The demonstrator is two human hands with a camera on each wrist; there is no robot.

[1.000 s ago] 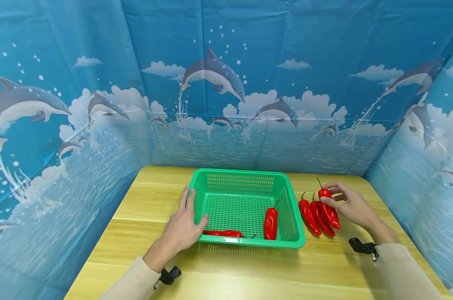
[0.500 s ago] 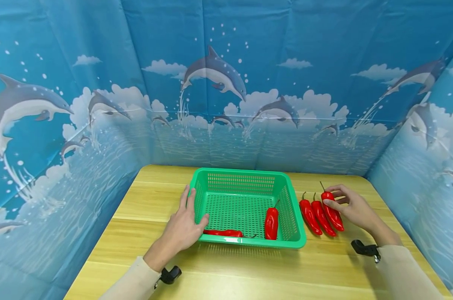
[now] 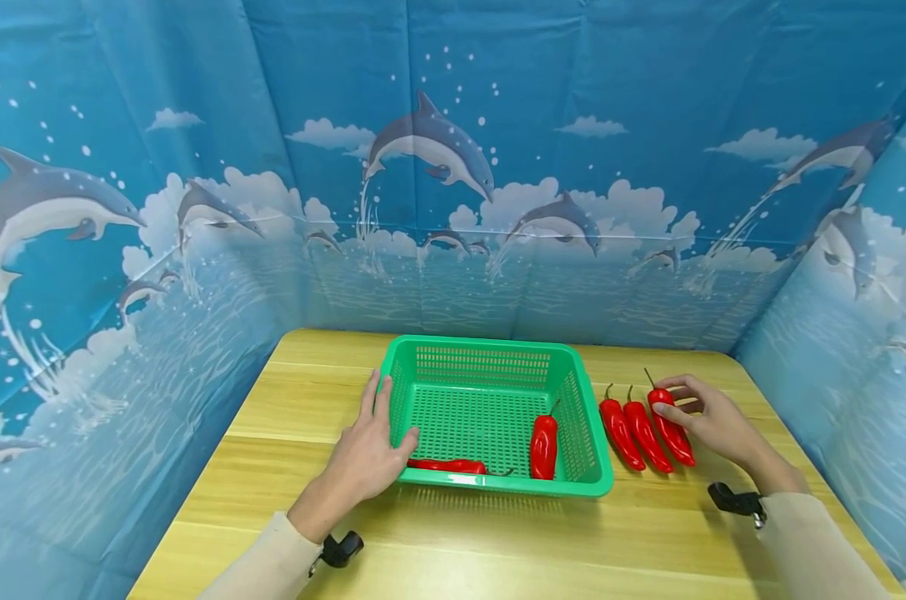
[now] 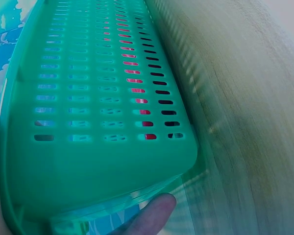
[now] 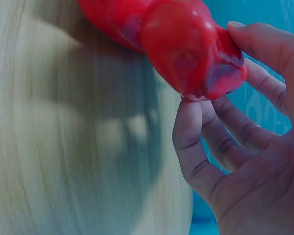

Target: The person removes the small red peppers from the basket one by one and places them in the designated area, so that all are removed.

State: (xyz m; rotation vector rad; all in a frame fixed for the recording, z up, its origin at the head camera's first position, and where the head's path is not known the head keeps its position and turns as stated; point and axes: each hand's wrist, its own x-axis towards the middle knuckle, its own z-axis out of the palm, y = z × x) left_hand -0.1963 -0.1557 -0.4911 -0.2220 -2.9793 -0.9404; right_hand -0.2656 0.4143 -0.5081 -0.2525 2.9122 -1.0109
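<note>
**Green plastic basket [image 3: 528,486] with contents and three loose peppers**

Head view. Basket: slotted, upright on a wood-grain tabletop [image 3: 302,408]. Contents, two: near-wall pepper [image 3: 447,466], red, lying lengthwise, stem to the right; right-end pepper [image 3: 543,447], red, stem toward the far side. Loose, right of the basket, in a row, stems likewise to the far side: left loose pepper [image 3: 621,435], middle loose pepper [image 3: 647,437], right loose pepper [image 3: 674,433]. Left hand [image 3: 366,457]: fingers straight and apart on the left rim, thumb at the near corner, apparently to steady the basket. Right hand [image 3: 713,425]: fingers clamped on the right loose pepper near its stem end, presumably to control its angle.

Left wrist view. Basket wall from outside; red shows through the lower slots. Only parts of the hand appear.

Right wrist view. Right loose pepper pinched between thumb and fingertips; whether its far end bears on the tabletop cannot be told.
</note>
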